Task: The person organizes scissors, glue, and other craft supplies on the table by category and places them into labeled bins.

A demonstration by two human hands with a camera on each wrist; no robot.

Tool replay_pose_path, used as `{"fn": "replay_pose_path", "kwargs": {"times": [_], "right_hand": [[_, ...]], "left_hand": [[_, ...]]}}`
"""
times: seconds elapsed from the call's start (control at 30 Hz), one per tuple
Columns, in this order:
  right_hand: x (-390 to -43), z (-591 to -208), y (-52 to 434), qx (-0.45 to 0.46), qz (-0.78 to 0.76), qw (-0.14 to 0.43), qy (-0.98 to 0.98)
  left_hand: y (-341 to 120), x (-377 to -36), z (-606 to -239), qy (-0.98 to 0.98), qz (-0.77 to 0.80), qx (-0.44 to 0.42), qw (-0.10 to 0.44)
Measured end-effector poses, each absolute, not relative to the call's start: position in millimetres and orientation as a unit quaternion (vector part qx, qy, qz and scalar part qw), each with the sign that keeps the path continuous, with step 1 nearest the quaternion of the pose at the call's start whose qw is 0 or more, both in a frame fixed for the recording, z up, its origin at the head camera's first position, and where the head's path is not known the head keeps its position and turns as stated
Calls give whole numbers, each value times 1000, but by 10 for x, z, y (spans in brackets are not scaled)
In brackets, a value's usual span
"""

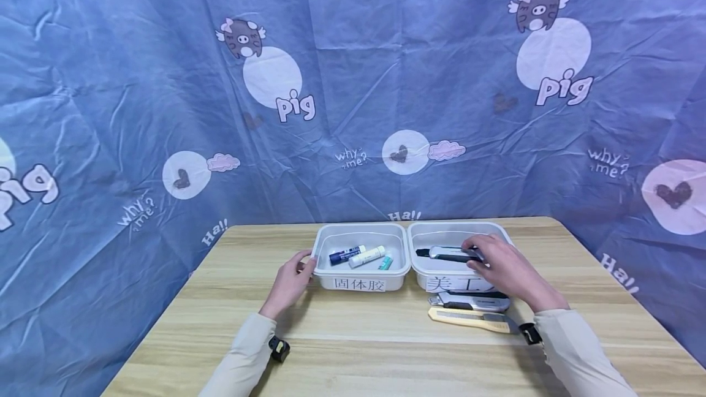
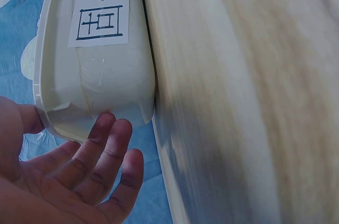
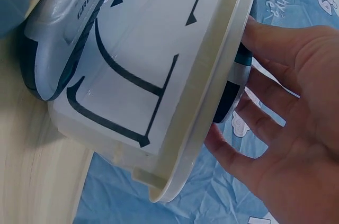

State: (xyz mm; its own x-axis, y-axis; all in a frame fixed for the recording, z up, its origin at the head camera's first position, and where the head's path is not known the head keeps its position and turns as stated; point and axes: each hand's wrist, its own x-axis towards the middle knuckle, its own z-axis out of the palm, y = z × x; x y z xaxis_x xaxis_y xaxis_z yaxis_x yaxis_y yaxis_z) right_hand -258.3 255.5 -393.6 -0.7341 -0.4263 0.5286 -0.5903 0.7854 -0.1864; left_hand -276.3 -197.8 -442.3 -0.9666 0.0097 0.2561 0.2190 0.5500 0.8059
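Two white plastic bins stand side by side at the centre of the wooden desk [image 1: 231, 323], each labelled on its front wall so that its contents can be told apart. The left bin [image 1: 325, 250] holds three glue sticks [image 1: 366, 256]. The left hand [image 1: 289, 280] rests against its lower-left corner, thumb on the rim and fingers straight along the outer wall, apparently to steady it; this grip closes round nothing. The right hand [image 1: 504, 268] holds a grey utility knife [image 1: 449, 253] over the right bin [image 1: 421, 274], fingers curled along its handle; how firmly is hard to judge, since the wrist view shows only a sliver of the knife. Two further utility knives, one grey [image 1: 474, 302] and one yellow [image 1: 469, 320], lie on the desk just below the right bin.
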Motion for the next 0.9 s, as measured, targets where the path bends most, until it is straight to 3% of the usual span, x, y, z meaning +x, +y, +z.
{"fn": "replay_pose_path", "kwargs": {"times": [0.9], "right_hand": [[-2595, -3916, 2571, 247, 188, 195, -931]], "left_hand": [[-1962, -2747, -4401, -874, -471, -59, 109]]}}
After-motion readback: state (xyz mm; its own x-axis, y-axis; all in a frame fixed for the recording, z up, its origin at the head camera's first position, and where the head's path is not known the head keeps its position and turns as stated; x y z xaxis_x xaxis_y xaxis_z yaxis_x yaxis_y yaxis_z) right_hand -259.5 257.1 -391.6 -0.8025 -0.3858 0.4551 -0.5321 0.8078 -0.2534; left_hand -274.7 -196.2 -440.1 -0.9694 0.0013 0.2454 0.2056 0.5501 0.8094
